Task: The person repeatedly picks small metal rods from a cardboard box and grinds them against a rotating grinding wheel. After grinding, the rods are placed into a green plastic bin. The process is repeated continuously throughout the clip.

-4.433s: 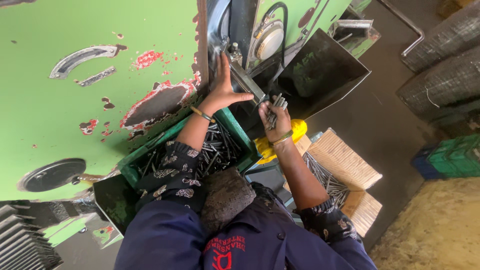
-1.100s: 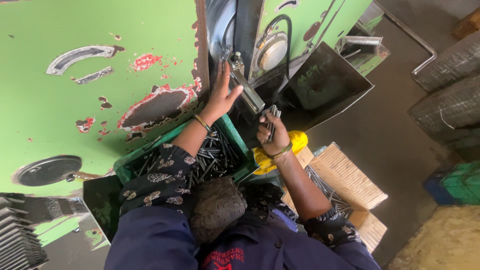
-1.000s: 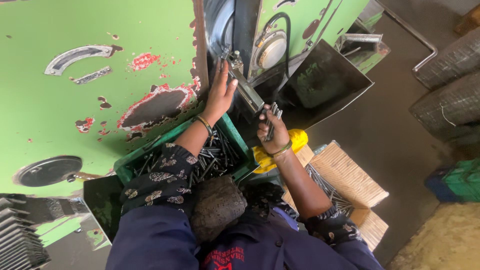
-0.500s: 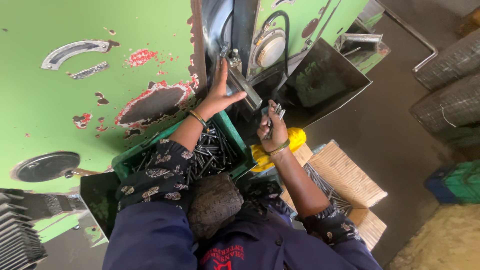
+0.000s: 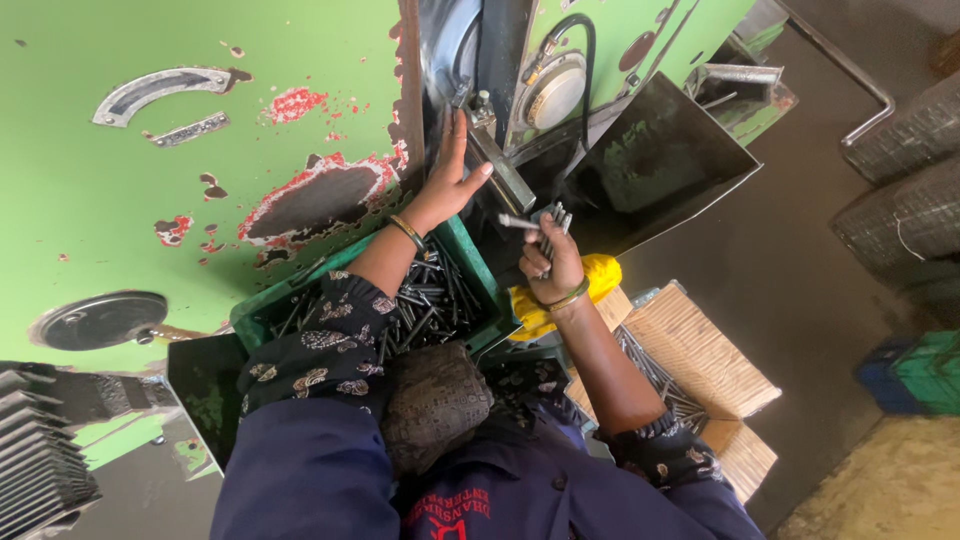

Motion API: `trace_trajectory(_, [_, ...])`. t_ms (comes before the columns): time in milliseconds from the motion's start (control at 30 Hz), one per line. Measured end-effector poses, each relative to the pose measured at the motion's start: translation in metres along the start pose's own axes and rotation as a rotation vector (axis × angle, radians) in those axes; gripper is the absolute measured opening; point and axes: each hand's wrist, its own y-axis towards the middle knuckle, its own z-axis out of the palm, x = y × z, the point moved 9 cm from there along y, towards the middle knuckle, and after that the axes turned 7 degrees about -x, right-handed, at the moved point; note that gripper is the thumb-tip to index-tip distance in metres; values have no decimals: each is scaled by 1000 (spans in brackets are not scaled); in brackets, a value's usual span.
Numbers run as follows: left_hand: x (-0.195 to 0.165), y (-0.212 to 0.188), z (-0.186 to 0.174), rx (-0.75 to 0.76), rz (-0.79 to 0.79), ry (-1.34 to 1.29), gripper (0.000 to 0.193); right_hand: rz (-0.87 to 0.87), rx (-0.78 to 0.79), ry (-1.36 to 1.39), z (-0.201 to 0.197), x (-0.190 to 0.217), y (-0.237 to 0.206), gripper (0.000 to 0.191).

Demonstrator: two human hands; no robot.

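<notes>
My left hand (image 5: pixel 448 178) reaches up with fingers spread and rests against the dark metal parts in the gap of the big green machine (image 5: pixel 200 150). My right hand (image 5: pixel 552 258) is closed around a bundle of long metal nails (image 5: pixel 548 225), with one nail sticking out to the left toward the machine's angled metal chute (image 5: pixel 502 175). Both wrists wear bangles. Below my left forearm sits a green crate (image 5: pixel 465 255) full of dark nails (image 5: pixel 425 300).
A yellow cloth (image 5: pixel 590 280) lies under my right wrist. Cardboard boxes (image 5: pixel 690 350) holding more nails stand to the right. A black metal hopper (image 5: pixel 650 160) juts from the machine. Wire mesh rolls (image 5: pixel 900 200) and blue and green crates (image 5: pixel 920 370) line the right edge.
My left hand has slid higher up into the machine's gap. My right hand, still holding the nails, has shifted slightly and now shows one nail pointing left.
</notes>
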Motion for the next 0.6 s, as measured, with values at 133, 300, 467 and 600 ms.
trace_trajectory(133, [1, 1, -3, -52, -7, 36, 93, 36, 72, -27, 16, 1, -9, 8])
trace_trajectory(300, [-12, 3, -2, -7, 67, 123, 132, 49, 113, -54, 27, 1, -14, 12])
trace_trajectory(467, [-15, 2, -2, 25, 52, 33, 136, 55, 15, -3, 9, -2, -3, 12])
trace_trajectory(600, [-5, 1, -3, 3, 20, 9, 114, 15, -82, 77, -5, 0, 11, 14])
